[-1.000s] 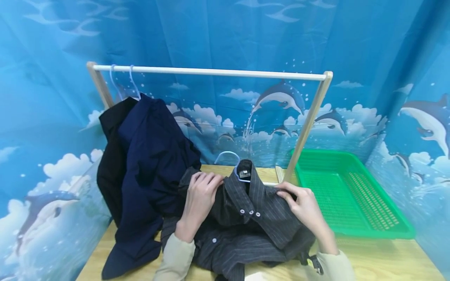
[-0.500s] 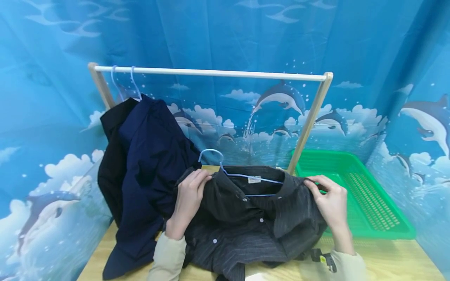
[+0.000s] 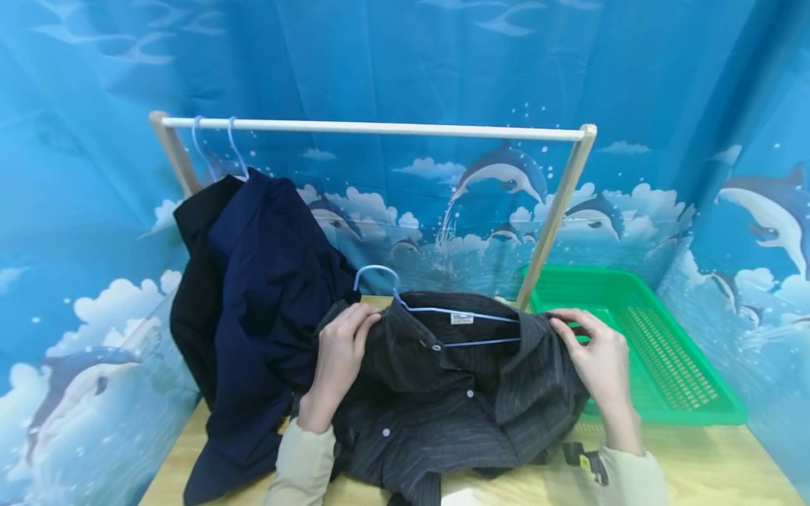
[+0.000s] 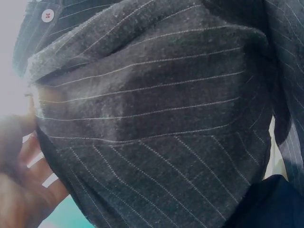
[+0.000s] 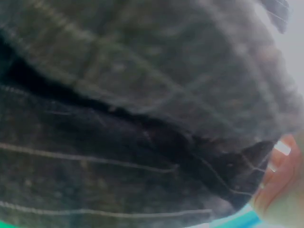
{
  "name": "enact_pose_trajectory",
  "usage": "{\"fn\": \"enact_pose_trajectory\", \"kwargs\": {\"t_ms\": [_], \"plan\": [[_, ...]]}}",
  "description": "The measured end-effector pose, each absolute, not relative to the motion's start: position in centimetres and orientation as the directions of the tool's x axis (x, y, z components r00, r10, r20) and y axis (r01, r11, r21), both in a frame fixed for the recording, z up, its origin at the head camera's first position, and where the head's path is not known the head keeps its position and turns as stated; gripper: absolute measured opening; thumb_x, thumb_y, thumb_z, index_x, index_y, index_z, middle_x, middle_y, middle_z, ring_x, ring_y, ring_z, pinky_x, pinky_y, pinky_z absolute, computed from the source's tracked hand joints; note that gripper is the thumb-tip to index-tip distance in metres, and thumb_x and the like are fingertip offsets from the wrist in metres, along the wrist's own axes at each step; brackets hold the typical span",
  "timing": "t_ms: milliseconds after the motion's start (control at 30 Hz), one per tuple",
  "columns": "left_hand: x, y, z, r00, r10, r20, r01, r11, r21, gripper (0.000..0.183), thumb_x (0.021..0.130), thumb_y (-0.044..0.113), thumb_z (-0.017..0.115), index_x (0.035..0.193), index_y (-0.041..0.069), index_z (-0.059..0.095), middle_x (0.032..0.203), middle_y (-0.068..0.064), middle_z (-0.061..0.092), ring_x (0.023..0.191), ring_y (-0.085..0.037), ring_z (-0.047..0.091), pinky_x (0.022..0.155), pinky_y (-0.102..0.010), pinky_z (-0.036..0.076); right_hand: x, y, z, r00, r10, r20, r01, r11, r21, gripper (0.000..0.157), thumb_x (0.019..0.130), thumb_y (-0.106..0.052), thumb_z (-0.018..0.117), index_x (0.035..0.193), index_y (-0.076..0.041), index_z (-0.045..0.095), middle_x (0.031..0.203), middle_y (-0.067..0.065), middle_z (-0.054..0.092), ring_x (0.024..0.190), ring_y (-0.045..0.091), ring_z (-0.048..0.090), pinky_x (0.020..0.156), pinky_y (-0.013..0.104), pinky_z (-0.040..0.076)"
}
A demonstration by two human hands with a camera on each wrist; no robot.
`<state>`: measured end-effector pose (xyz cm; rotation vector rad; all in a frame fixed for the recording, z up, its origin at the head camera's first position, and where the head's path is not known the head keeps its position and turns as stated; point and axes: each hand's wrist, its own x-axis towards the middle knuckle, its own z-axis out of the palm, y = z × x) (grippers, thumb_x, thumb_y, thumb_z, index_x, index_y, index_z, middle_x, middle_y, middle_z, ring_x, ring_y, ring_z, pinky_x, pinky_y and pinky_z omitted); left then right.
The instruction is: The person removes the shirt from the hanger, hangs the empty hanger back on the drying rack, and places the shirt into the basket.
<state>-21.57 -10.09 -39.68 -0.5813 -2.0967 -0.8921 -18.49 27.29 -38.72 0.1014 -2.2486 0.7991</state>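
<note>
A dark pinstriped shirt point(image 3: 430, 414) with pale buttons lies in front of me, its collar spread wide. Inside the neck sits a light blue hanger point(image 3: 465, 313), the hook standing up at the collar's left side. My left hand point(image 3: 339, 355) pinches the left shoulder of the shirt. At the other shoulder, my right hand point(image 3: 595, 355) pinches the cloth between thumb and fingers. The left wrist view shows the striped cloth point(image 4: 142, 109) close up, with the left hand's fingers at its edge. In the right wrist view the cloth point(image 5: 142, 71) hides most of the right hand.
A rack with a white rail point(image 3: 380, 128) stands behind. On its left end hang a navy garment point(image 3: 272, 281) and a black garment point(image 3: 196, 281) on blue hangers. A green basket point(image 3: 652, 414) is at the right on the wooden table point(image 3: 709, 464).
My right hand has moved right with its shoulder of the shirt, spreading the collar and exposing more of the hanger. My left hand has shifted slightly left.
</note>
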Motion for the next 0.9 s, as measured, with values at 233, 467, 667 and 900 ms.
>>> {"fn": "enact_pose_trajectory", "kwargs": {"t_ms": [233, 467, 667, 900], "plan": [[-21.7, -10.4, -39.7, -0.643, 0.074, 0.762, 0.604, 0.661, 0.445, 0.01, 0.099, 0.016, 0.066, 0.095, 0.01, 0.073, 0.091, -0.001, 0.073, 0.086, -0.021, 0.071, 0.075, -0.041, 0.056, -17.7, 26.5, -37.8, -0.674, 0.075, 0.735, -0.372, 0.826, -0.425, 0.022, 0.088, -0.005, 0.078, 0.108, -0.014, 0.078, 0.098, 0.003, 0.074, 0.078, 0.019, 0.071, 0.07, -0.001, 0.042], [-21.7, -10.3, -39.8, -0.647, 0.061, 0.76, 0.594, 0.665, 0.453, 0.012, 0.098, 0.017, 0.067, 0.095, 0.008, 0.074, 0.09, -0.003, 0.073, 0.085, -0.023, 0.072, 0.074, -0.042, 0.056, -17.0, 25.1, -37.1, -0.58, 0.021, 0.814, -0.45, 0.825, -0.342, 0.022, 0.094, -0.004, 0.071, 0.113, -0.013, 0.076, 0.098, 0.006, 0.073, 0.082, 0.025, 0.068, 0.072, 0.008, 0.044], [-21.7, -9.9, -39.9, -0.654, 0.085, 0.751, 0.603, 0.659, 0.451, 0.014, 0.098, 0.019, 0.066, 0.095, 0.009, 0.074, 0.09, -0.002, 0.073, 0.085, -0.021, 0.072, 0.075, -0.04, 0.057, -16.8, 23.9, -37.0, -0.552, -0.035, 0.833, -0.474, 0.835, -0.279, 0.021, 0.091, -0.009, 0.075, 0.112, -0.012, 0.076, 0.102, 0.008, 0.072, 0.09, 0.028, 0.067, 0.072, 0.037, 0.049], [-21.5, -9.4, -40.0, -0.663, 0.114, 0.74, 0.602, 0.668, 0.437, 0.011, 0.098, 0.017, 0.067, 0.095, 0.01, 0.075, 0.091, -0.001, 0.074, 0.087, -0.019, 0.073, 0.077, -0.04, 0.057, -16.9, 23.1, -37.4, -0.568, -0.084, 0.819, -0.472, 0.848, -0.24, 0.024, 0.088, -0.022, 0.079, 0.111, -0.013, 0.075, 0.103, 0.006, 0.072, 0.097, 0.028, 0.066, 0.075, 0.043, 0.051]]}}
